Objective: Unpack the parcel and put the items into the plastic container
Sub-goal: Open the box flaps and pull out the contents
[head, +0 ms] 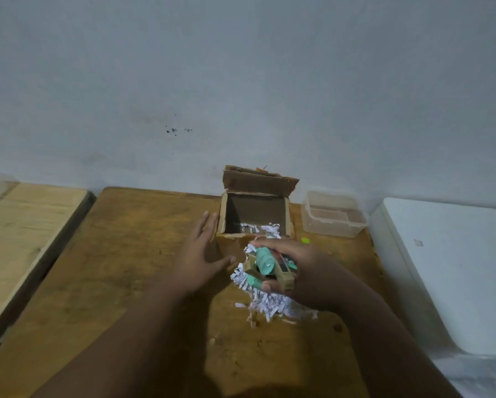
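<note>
An open cardboard box [255,209] stands at the far edge of the wooden table [143,254], its flap up against the wall and a little white shredded paper left inside. Just in front of it my right hand [307,271] is closed around a bundle of small items [269,267], teal and tan pieces, with white shredded paper [266,305] hanging from it. My left hand [199,254] is flat and open beside the box's left front corner, holding nothing. A clear plastic container [334,215] sits empty to the right of the box.
A small yellow-green object [305,240] lies on the table between box and container. A white surface [453,268] adjoins the table on the right and a lighter wooden top [25,234] on the left. The wall rises right behind the box.
</note>
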